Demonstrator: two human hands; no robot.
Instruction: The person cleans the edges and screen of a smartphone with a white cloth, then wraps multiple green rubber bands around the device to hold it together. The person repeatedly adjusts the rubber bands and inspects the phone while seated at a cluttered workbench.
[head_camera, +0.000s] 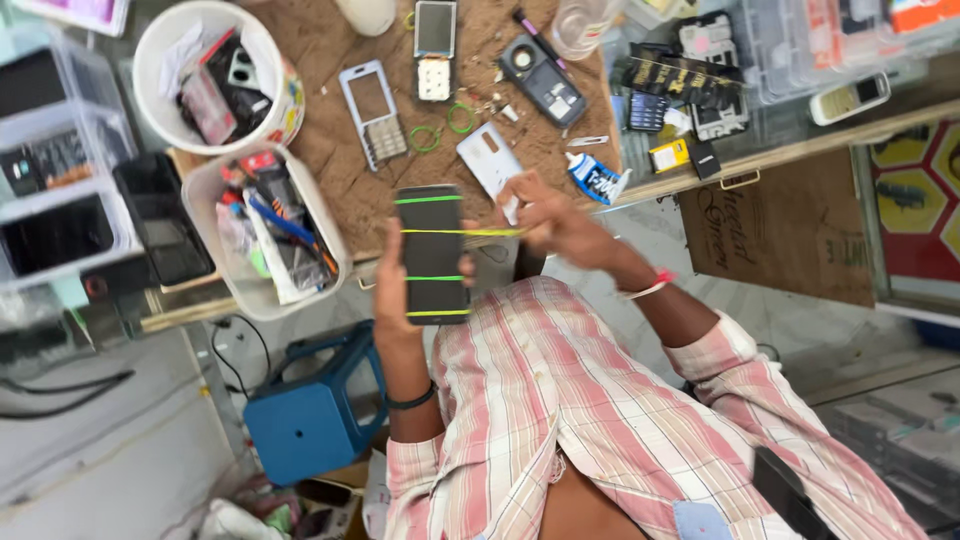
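Left hand (392, 290) gripped a dark phone (432, 254) bound with four green rubber bands (428, 200); right hand (548, 222), beside it, pinched one stretched band.

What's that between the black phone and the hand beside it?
A yellow-green rubber band, stretched taut from the black phone to the right hand, in the head view.

A: The phone (432, 254) covers most of the left hand (392, 290); only thumb and fingertips peek out.

B: Right hand (552, 222) is blurred, fingers can't be counted.

A: The bottle (580, 25) up top is cropped by the edge.

B: Tub (262, 232) contents are too jumbled to tell apart.
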